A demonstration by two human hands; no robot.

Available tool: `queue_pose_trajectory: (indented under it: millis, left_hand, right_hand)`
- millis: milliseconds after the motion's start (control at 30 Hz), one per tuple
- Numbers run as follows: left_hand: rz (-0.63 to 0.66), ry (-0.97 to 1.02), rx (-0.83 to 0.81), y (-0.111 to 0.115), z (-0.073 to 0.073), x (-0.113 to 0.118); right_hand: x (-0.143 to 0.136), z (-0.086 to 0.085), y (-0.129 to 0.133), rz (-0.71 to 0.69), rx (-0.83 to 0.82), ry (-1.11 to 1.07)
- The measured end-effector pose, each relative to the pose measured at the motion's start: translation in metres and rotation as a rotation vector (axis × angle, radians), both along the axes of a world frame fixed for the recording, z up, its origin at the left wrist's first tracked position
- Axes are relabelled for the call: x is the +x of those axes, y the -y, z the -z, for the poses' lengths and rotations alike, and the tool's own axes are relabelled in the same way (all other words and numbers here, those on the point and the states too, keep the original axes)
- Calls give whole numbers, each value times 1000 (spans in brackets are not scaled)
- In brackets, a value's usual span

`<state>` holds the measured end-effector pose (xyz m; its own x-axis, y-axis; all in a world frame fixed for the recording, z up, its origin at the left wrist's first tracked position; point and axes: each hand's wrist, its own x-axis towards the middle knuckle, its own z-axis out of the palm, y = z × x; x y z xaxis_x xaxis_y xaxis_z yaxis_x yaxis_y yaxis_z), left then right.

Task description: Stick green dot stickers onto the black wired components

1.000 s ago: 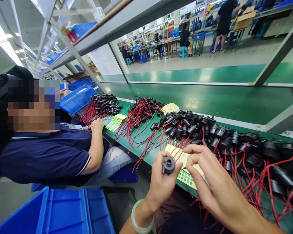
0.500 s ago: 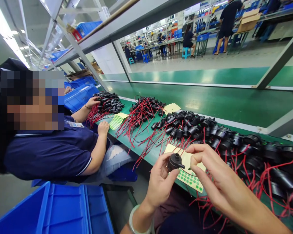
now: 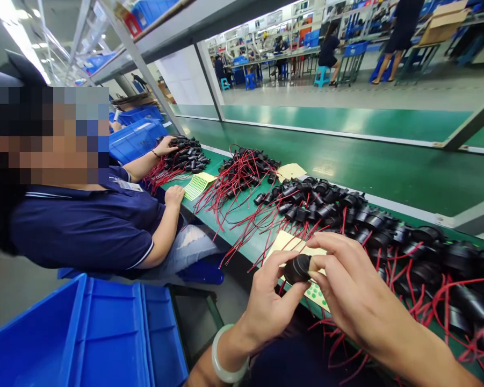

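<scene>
My left hand [image 3: 266, 303] grips a small black water pump [image 3: 296, 269] between thumb and fingers, its rounded side turned up. The thumb and forefinger of my right hand [image 3: 352, 282] are pinched together and touch the pump's right side; what lies between those fingertips is hidden. Beneath both hands is a pale yellow sheet of round green stickers [image 3: 282, 243], partly covered. Beyond my right hand, a long heap of black pumps [image 3: 322, 201] with red and black wires stretches along the green bench.
A co-worker [image 3: 84, 226] sits at left, one hand on another pump heap [image 3: 189, 156], the other near a sticker sheet [image 3: 197, 185]. Blue crates [image 3: 105, 328] stand at lower left. A metal frame post [image 3: 209, 80] rises behind the green bench surface [image 3: 346, 161].
My right fingertips have moved left onto the pump's side; before, they were apart from it with a tiny greenish piece at the tip. The pump has turned, hiding its top nozzle.
</scene>
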<state>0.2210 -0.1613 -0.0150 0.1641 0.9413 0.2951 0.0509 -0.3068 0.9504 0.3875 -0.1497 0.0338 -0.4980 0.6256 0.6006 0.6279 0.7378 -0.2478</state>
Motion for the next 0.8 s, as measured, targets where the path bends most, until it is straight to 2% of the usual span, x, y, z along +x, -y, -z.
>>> queue_pose_trajectory:
  millis: [567,667,800]
  left_hand:
    - [-1,-78,25,0,-1,-3]
    - [-2,-57,9,1,-1,-3]
    - [-20,-19,-24,1,-1,-4]
  right_hand:
    - [1,-4,-4,-33,158,156]
    - [3,-2,-5,-80,83,92]
    - [8,1,-2,-82,-1,-105]
